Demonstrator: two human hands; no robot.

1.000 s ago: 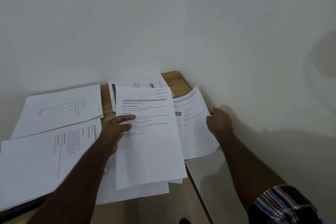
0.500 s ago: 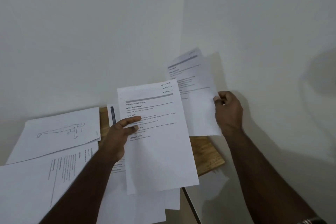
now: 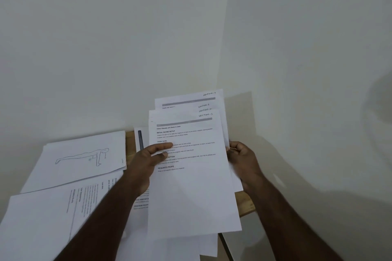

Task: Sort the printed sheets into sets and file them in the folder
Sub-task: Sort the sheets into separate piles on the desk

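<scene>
White walls meet behind a wooden table (image 3: pixel 244 205); at frame centre, left hand (image 3: pixel 146 161) and right hand (image 3: pixel 241 159) grip opposite edges of fanned printed sheets (image 3: pixel 191 186); more sheets (image 3: pixel 84 159) lie lower left.

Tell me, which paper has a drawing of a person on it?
The sheet with the push-up figure, lying on the table at the far left. The other sheets show only printed text.

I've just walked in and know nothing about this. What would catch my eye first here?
Two hands in the middle hold up a fanned set of white printed sheets with handwritten section labels at their top corners: the left hand grips the left edge, the right hand the right. To the left, a white sheet with a line drawing of a figure in a plank pose lies on the wooden table.
</scene>
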